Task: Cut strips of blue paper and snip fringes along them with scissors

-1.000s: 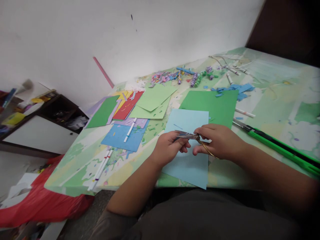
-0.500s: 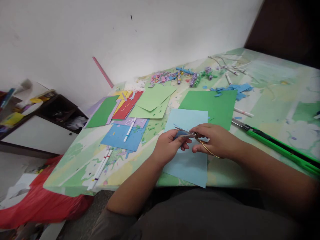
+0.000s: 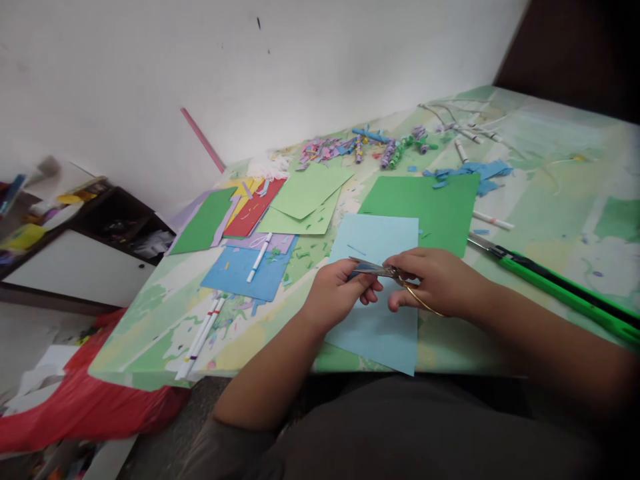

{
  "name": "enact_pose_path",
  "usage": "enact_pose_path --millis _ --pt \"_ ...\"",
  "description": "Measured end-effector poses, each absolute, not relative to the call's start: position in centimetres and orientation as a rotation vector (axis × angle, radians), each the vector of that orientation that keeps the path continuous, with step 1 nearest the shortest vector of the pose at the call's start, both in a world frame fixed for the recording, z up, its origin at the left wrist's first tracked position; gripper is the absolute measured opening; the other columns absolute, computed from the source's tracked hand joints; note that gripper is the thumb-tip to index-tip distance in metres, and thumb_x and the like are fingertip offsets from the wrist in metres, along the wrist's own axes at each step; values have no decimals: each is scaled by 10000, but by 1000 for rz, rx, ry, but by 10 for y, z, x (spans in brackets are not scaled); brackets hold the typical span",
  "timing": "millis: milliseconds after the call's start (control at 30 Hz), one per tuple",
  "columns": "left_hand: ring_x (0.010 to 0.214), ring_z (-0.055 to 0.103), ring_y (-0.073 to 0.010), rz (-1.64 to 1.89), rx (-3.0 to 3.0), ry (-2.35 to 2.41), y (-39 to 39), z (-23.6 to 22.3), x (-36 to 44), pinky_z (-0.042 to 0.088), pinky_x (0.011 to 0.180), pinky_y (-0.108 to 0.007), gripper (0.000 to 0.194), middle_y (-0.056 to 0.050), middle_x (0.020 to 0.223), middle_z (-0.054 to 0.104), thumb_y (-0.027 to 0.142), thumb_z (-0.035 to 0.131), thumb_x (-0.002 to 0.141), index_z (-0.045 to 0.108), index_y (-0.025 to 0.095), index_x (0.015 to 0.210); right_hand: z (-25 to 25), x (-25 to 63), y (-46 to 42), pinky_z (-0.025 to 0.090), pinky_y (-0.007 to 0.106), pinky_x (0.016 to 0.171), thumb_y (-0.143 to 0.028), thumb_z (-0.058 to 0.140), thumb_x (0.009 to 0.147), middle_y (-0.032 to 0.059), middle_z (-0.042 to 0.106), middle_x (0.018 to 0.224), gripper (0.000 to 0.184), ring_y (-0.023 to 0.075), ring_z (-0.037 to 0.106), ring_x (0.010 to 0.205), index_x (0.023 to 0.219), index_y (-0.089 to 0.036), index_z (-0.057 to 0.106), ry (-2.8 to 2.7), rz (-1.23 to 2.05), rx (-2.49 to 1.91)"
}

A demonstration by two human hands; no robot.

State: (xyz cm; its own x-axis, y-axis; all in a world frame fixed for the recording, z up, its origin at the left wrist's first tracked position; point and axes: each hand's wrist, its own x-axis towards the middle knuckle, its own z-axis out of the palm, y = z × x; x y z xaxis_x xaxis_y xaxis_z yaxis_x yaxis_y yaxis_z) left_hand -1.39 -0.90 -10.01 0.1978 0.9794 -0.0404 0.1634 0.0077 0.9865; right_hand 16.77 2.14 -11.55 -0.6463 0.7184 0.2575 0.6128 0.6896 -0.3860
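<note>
My right hand [image 3: 435, 280] grips gold-handled scissors [image 3: 383, 269], with thumb and fingers at the handle loops. The blades point left and are nearly closed. My left hand [image 3: 330, 293] pinches a small piece of blue paper [image 3: 358, 270] right at the blades; most of it is hidden by fingers and metal. Below both hands lies a light blue sheet [image 3: 383, 340], its lower corner reaching past the table edge. A thin blue sliver [image 3: 357, 250] rests on that sheet just beyond the blades.
A green cutter knife [image 3: 560, 287] lies right of my right hand. Behind are a green sheet [image 3: 425, 203], blue scraps [image 3: 470, 173] and paper-wrapped sticks [image 3: 387, 153]. Leftward are light green sheets [image 3: 310, 190], a blue sheet [image 3: 240, 270] and white markers [image 3: 203, 337].
The scissor blades have come together from a wider spread. Both hands stay in nearly the same place, and the view has shifted slightly.
</note>
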Motion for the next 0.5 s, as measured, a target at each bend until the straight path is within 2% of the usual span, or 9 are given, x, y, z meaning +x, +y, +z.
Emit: enact_pose_path --millis 267,400,500 --pt "440 539 -67 978 1217 1025 -8 -102 -14 432 422 -188 128 -6 594 610 237 580 694 579 110 710 -117 170 22 329 234 497 -720 402 660 48 555 623 624 161 508 573 822 -156 614 -2490 256 -1032" --pt "427 522 -60 907 1204 1054 -7 -100 -16 417 408 -188 184 -19 636 618 280 577 706 577 107 771 -117 169 23 328 225 494 -698 447 661 33 551 602 577 151 506 563 804 -164 611 -2477 263 -1038" --pt "415 479 -42 897 1271 1055 -6 -99 -17 390 407 -183 180 -7 618 599 290 542 736 571 113 741 -115 168 23 348 233 515 -648 504 672 39 567 644 526 162 520 600 857 -166 605 -2474 291 -1079"
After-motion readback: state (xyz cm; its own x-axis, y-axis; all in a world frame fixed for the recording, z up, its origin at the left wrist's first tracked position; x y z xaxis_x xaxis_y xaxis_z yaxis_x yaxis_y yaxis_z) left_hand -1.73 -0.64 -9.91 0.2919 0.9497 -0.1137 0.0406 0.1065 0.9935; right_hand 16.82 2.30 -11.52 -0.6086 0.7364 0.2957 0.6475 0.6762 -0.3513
